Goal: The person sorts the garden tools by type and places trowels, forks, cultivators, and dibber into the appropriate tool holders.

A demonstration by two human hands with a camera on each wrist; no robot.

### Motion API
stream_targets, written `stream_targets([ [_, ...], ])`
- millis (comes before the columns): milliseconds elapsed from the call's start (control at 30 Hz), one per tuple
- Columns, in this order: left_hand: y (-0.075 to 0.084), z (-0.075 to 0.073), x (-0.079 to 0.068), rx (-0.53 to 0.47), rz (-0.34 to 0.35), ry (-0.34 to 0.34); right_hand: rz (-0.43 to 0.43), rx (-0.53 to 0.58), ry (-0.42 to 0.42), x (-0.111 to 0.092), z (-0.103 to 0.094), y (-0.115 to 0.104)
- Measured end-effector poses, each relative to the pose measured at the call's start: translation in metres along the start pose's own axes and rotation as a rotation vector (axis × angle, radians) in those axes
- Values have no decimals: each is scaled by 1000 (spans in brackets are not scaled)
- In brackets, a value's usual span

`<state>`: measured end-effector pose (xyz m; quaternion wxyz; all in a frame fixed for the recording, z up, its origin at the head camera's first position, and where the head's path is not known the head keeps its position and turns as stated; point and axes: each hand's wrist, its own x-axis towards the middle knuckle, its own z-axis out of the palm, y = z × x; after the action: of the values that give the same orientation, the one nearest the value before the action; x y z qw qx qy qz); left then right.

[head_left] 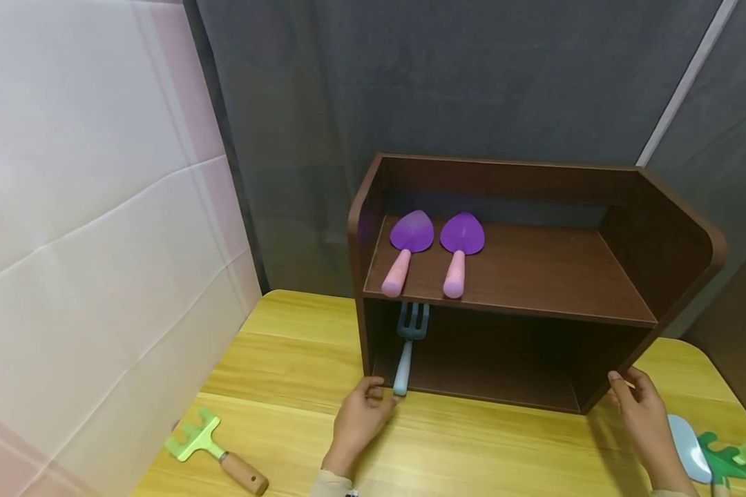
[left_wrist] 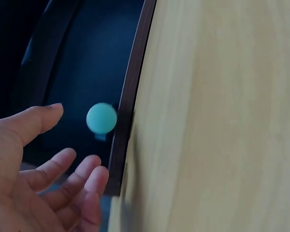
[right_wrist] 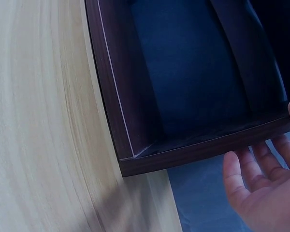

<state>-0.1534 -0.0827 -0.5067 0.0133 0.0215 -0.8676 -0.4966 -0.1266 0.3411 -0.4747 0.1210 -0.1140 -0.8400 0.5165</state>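
Observation:
A dark brown two-tier wooden shelf stands on the table. My left hand is at its lower left front corner, beside the handle end of a blue-grey hand fork on the bottom tier. The left wrist view shows the fingers loosely spread and the thumb apart, with the round handle end beyond them. My right hand holds the shelf's right side panel near the bottom, thumb at the front edge and fingers along the outer face.
Two purple trowels with pink handles lie on the upper tier. A green hand rake with a wooden handle is at the table's left. Right of my right hand lie a pale blue tool and green tools.

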Motion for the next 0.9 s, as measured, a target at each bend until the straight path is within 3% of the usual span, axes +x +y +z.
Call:
stream_targets([
  [233, -3, -20, -11, 132, -26, 120, -4, 5, 26, 0, 2, 0],
  [400, -4, -35, -20, 174, -60, 163, -5, -4, 28, 0, 1, 2],
  [667, -16, -63, -32, 221, -132, 195, -9, 20, 17, -1, 1, -1],
  [900, -33, -93, -41, 218, -238, 211, -12, 7, 23, 0, 1, 0],
])
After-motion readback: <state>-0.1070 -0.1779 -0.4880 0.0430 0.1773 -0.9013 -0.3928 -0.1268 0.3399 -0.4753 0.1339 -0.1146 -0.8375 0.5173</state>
